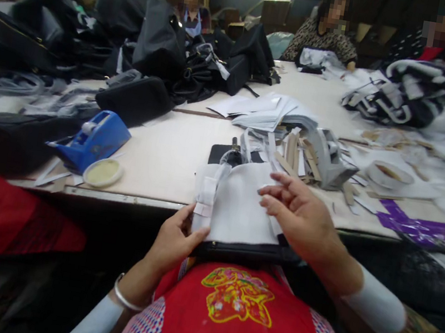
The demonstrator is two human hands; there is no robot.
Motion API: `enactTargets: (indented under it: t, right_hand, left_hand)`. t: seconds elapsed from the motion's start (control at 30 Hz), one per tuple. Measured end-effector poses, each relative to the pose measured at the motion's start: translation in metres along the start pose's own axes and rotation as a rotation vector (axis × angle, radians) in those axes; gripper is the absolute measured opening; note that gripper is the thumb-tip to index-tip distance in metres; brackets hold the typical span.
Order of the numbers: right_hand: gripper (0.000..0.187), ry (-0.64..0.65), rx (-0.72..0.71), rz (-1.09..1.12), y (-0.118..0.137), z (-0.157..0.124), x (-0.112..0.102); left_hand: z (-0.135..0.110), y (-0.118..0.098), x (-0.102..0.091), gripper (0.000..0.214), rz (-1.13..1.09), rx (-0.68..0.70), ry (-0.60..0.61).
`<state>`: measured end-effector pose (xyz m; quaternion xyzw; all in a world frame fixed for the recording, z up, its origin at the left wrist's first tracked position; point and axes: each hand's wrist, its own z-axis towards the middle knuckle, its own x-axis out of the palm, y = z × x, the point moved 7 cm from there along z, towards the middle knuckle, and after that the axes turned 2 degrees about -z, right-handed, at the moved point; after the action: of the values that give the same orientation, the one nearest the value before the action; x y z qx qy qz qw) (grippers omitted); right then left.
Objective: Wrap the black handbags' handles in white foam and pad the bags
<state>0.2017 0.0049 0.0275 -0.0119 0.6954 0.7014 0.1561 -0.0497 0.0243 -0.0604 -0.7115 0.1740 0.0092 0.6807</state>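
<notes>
A black bag (230,248) lies at the table's front edge with a white paper sheet (246,207) over it. Clear plastic wrapping and a white tag (207,192) show along the sheet's left side. My left hand (178,232) grips the near left corner of bag and sheet, its thumb on top and the other fingers partly hidden. Over the right part of the sheet is my right hand (303,216). Its fingers are bent loosely and apart, with nothing visible between them; whether the fingertips touch the paper I cannot tell.
A blue tape dispenser (98,138) and a round tape roll (103,172) are on the left, a grey tape dispenser (331,161) on the right by cardboard strips (298,156). Behind are stacked white sheets (275,113) and piled black bags (161,44). Several people work around the table.
</notes>
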Motion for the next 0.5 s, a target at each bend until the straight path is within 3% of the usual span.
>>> enactTargets:
  t: [0.07,0.13,0.2,0.27,0.33,0.4,0.5]
  right_hand:
    - [0.053,-0.141,0.012,-0.036,-0.005,0.0,-0.044]
    - [0.053,-0.185,0.134,-0.1,-0.026,-0.004,-0.072]
    - [0.052,-0.121,0.273,-0.144,-0.052,-0.012,-0.079]
    - [0.049,-0.037,0.357,-0.143,-0.072,-0.021,-0.072]
    - [0.045,-0.004,0.376,-0.139,-0.08,-0.027,-0.064]
    - [0.042,-0.009,0.374,-0.147,-0.079,-0.029,-0.06]
    - [0.041,0.002,0.4,-0.141,-0.076,-0.028,-0.059]
  left_hand:
    - [0.001,-0.002,0.003,0.054,0.176,0.035,0.026]
    - [-0.001,-0.015,0.001,0.053,0.404,0.136,-0.032]
    - [-0.008,-0.041,-0.003,0.055,0.595,0.309,-0.18]
    - [-0.02,-0.07,-0.004,0.053,0.657,0.489,-0.317]
    - [-0.024,-0.089,0.007,0.044,0.568,0.557,-0.28]
    - [-0.014,-0.09,0.033,0.034,0.385,0.399,-0.052]
    - [0.0,-0.067,0.086,0.031,0.087,-0.108,0.297]
